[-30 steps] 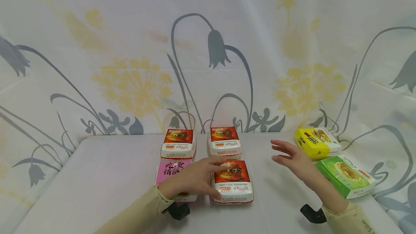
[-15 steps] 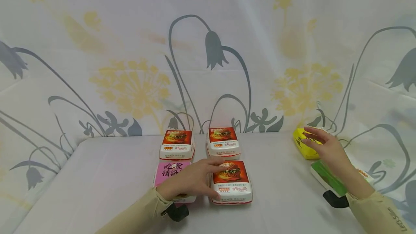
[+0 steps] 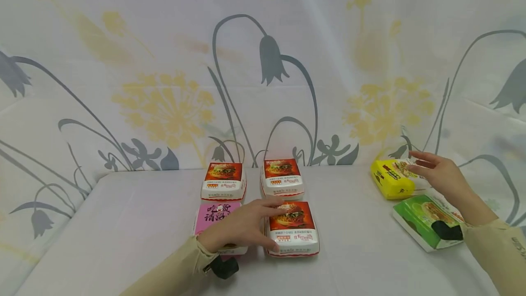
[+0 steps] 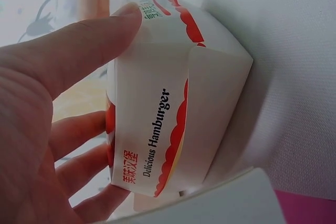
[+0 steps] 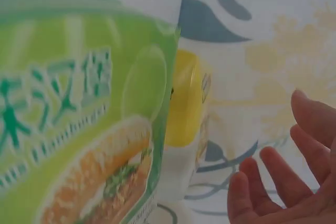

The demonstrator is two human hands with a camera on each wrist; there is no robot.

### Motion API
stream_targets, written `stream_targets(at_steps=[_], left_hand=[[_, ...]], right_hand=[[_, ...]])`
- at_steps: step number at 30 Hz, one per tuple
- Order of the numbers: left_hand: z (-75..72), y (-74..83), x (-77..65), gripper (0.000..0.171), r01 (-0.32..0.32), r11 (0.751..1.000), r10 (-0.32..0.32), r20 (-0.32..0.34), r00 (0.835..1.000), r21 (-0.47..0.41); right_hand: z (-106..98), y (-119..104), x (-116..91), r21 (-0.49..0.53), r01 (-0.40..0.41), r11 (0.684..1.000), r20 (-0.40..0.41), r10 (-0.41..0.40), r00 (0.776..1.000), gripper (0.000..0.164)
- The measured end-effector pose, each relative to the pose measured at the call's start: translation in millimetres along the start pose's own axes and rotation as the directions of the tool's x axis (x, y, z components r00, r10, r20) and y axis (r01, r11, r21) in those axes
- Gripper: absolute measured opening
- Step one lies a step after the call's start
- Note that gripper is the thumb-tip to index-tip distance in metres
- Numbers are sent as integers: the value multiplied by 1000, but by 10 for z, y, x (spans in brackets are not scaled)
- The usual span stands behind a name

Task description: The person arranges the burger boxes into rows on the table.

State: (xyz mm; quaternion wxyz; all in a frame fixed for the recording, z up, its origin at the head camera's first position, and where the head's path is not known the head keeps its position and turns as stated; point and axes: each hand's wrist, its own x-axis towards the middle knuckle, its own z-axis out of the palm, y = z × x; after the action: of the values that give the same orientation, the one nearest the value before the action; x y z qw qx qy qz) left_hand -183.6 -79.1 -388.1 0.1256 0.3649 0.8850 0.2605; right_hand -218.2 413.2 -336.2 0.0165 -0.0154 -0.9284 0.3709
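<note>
My left hand [image 3: 240, 225] spans the left part of a red-and-white hamburger box [image 3: 293, 236] in the front row, thumb at its near edge and fingers over the top toward its far edge. In the left wrist view, this hamburger box [image 4: 163, 108] shows its white side with scalloped red trim. My right hand [image 3: 449, 179] hovers with loosely bent fingers over the right side, near a yellow hamburger box [image 3: 392, 179] and a green hamburger box [image 3: 421, 214]. Nothing is between the fingers of the right hand [image 5: 289, 182] in the right wrist view.
Two more red-and-white hamburger boxes, a left one [image 3: 223, 179] and a right one [image 3: 282, 177], stand in the back row. A pink box [image 3: 211, 216] lies partly under my left forearm and hand. A flowered curtain [image 3: 176, 67] hangs behind the white-covered table [image 3: 135, 223].
My right hand has moved right, passing across the yellow box to above the green and yellow boxes' right side. My left hand has stayed on the red-and-white box.
</note>
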Motion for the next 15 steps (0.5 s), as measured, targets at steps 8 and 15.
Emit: stream_targets(at_steps=[8,15], left_hand=[[-19,22,-9,82,-1,1000,1,-4,1000,22],[-6,50,-26,82,21,1000,-21,-3,1000,19]], right_hand=[[-152,160,164,-117,-92,989,133,107,985,81],[-140,192,254,-139,-157,978,181,181,967,86]])
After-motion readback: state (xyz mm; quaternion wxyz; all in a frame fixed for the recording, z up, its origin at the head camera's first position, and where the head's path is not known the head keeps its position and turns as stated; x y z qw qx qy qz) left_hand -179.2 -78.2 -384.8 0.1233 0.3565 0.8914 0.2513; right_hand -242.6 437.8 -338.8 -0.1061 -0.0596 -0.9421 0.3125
